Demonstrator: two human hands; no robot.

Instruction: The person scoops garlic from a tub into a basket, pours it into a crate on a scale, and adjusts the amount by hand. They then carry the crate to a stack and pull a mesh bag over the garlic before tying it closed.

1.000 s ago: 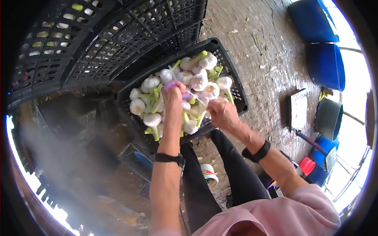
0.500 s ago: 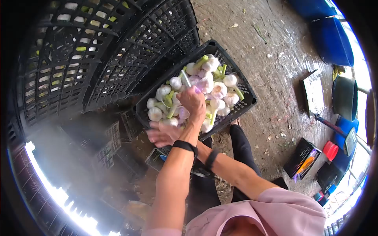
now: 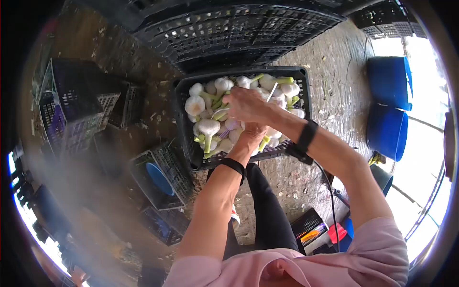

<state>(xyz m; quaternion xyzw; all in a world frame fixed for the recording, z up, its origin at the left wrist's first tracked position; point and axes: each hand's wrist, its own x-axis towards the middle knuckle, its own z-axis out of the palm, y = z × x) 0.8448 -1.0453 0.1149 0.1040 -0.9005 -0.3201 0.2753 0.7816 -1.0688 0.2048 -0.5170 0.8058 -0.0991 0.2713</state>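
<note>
A black plastic crate [image 3: 182, 138] holds several white garlic bulbs [image 3: 209, 127] with short green stems. My right hand [image 3: 247, 106] lies across the bulbs, its fingers bent by the stems on the left; what they grip is hidden. Under it and closer to my body is my left hand [image 3: 254, 131], whose fingers are covered by the right hand and the garlic. A thin white strip [image 3: 272, 92] sticks up to the right of my right hand. Some purple netting [image 3: 224, 132] shows between the bulbs.
A tall black crate [image 3: 210, 40] stands beyond the garlic crate. Smaller crates [image 3: 179, 167] are on the floor at left, one with a blue round item [image 3: 160, 179]. Blue tubs [image 3: 388, 134] line the right. A small black basket [image 3: 307, 221] sits at lower right.
The view has turned, and the garlic crate appears straighter. My right hand, spread at the crate's near left edge half a second ago, now lies over my left hand among the bulbs.
</note>
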